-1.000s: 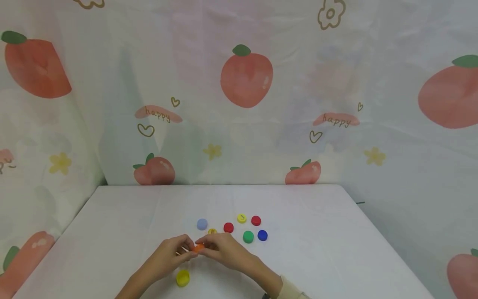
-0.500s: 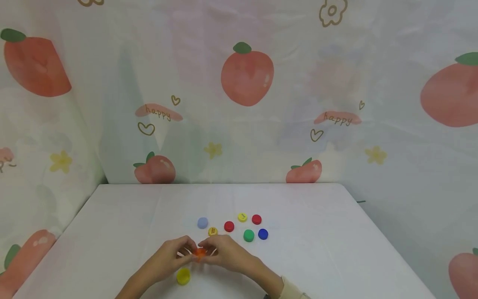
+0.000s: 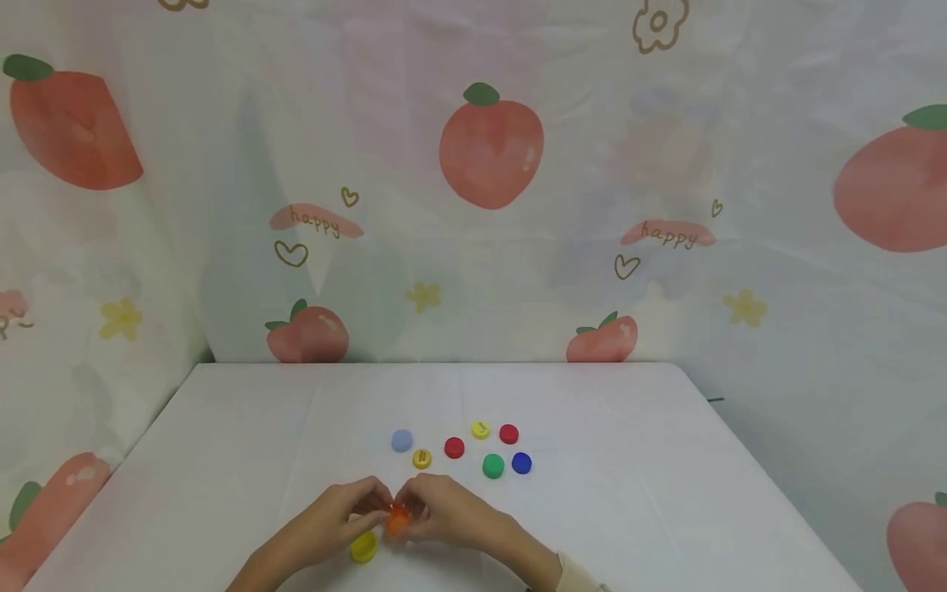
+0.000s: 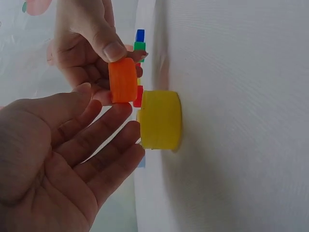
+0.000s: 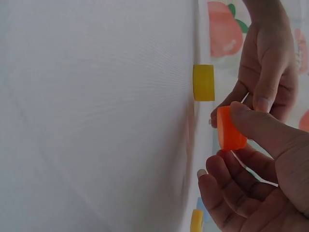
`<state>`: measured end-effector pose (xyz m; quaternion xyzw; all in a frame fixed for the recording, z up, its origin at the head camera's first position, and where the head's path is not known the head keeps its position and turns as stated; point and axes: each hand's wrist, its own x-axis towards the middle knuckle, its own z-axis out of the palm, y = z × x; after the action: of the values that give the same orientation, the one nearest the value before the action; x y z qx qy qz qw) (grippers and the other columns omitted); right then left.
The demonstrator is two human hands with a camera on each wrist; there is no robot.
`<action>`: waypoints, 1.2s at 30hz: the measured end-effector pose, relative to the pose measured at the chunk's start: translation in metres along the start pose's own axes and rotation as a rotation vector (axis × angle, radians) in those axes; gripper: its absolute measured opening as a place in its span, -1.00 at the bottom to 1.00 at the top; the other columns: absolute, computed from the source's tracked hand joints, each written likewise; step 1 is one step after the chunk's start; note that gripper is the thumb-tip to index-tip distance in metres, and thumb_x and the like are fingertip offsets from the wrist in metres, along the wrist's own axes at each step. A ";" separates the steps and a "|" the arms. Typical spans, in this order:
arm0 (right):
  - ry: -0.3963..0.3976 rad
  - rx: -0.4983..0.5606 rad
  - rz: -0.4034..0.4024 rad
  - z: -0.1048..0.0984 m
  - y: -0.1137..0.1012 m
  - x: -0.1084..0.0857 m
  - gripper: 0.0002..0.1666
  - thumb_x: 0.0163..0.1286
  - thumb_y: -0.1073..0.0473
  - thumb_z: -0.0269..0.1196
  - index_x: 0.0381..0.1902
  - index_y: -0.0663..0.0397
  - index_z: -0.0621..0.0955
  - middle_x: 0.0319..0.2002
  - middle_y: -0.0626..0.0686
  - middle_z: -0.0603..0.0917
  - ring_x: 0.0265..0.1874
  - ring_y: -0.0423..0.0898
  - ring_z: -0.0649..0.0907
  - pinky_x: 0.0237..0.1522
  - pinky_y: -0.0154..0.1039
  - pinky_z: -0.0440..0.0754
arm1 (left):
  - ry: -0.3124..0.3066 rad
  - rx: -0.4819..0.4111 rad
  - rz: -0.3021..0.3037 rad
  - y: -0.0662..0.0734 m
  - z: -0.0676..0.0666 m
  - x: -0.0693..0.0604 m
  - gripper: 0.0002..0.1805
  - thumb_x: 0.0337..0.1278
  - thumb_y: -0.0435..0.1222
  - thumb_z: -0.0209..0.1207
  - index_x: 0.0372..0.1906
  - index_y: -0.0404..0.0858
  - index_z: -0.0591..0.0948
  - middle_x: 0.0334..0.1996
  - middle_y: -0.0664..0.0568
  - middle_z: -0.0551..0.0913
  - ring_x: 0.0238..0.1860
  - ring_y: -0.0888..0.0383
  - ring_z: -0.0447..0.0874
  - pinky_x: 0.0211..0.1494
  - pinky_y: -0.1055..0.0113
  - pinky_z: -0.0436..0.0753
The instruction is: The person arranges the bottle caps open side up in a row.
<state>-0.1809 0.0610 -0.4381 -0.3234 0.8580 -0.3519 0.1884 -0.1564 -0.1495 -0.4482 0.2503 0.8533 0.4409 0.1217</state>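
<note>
Head cam: R grip (image 3: pixel 444 508) round orange cap (image 3: pixel 398 521), L grip (image 3: pixel 339 511) loose, yellow cap (image 3: pixel 363 548) hollow side up nearby.

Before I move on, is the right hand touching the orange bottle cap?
Touching: the right wrist view shows the right hand pinching the orange bottle cap with its fingers.

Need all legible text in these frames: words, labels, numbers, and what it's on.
"happy": left pink strip, back curtain
"happy": right pink strip, same curtain
Nearer marked yellow cap: too small to read
Farther marked yellow cap: too small to read
</note>
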 end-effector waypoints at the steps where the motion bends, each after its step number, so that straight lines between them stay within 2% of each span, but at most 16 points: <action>1: 0.000 -0.013 -0.001 0.001 0.001 0.000 -0.68 0.10 0.20 0.43 -0.16 0.06 0.63 -0.43 -0.25 0.58 -0.46 -0.34 0.51 -0.34 -0.51 0.53 | -0.006 -0.001 0.001 0.000 0.000 0.000 -0.82 0.22 -0.19 0.19 -0.16 -0.17 0.55 -0.25 0.23 0.63 -0.21 0.30 0.60 -0.04 0.27 0.58; 6: -0.005 -0.074 0.003 0.008 0.003 0.002 -0.68 0.11 0.17 0.43 -0.17 0.05 0.63 -0.45 -0.27 0.55 -0.47 -0.35 0.49 -0.34 -0.52 0.51 | -0.034 0.018 0.013 -0.003 0.002 -0.002 -0.81 0.19 -0.19 0.21 -0.14 -0.15 0.56 -0.24 0.27 0.62 -0.19 0.32 0.58 -0.01 0.19 0.56; 10: -0.014 -0.120 0.022 0.011 0.004 0.001 -0.69 0.12 0.15 0.42 -0.17 0.05 0.63 -0.47 -0.26 0.53 -0.49 -0.36 0.48 -0.34 -0.52 0.50 | -0.043 0.023 0.041 -0.005 0.004 -0.003 -0.81 0.18 -0.19 0.21 -0.14 -0.14 0.57 -0.23 0.25 0.62 -0.18 0.33 0.57 -0.01 0.26 0.55; 16: -0.030 -0.170 0.002 0.011 0.002 0.000 -0.68 0.12 0.13 0.43 -0.16 0.04 0.62 -0.48 -0.26 0.51 -0.49 -0.36 0.47 -0.37 -0.53 0.49 | -0.042 0.032 0.077 -0.006 0.005 -0.005 -0.82 0.17 -0.19 0.23 -0.16 -0.14 0.57 -0.26 0.26 0.63 -0.22 0.34 0.56 -0.06 0.32 0.56; 30: -0.055 -0.211 0.032 0.011 0.000 0.001 -0.69 0.12 0.13 0.43 -0.19 0.05 0.61 -0.51 -0.24 0.47 -0.52 -0.34 0.46 -0.40 -0.53 0.48 | -0.055 0.012 0.049 -0.005 0.006 -0.002 -0.82 0.14 -0.22 0.26 -0.18 -0.16 0.57 -0.29 0.25 0.64 -0.25 0.36 0.58 -0.12 0.40 0.57; 36: -0.056 -0.280 0.004 0.012 0.003 0.002 -0.68 0.12 0.11 0.43 -0.17 0.01 0.61 -0.49 -0.26 0.45 -0.51 -0.37 0.44 -0.42 -0.54 0.46 | -0.044 0.032 0.044 -0.004 0.007 -0.001 -0.82 0.14 -0.22 0.26 -0.18 -0.16 0.58 -0.29 0.25 0.64 -0.25 0.36 0.58 -0.11 0.40 0.57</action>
<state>-0.1768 0.0558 -0.4481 -0.3546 0.8937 -0.2191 0.1660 -0.1538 -0.1477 -0.4557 0.2804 0.8518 0.4241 0.1265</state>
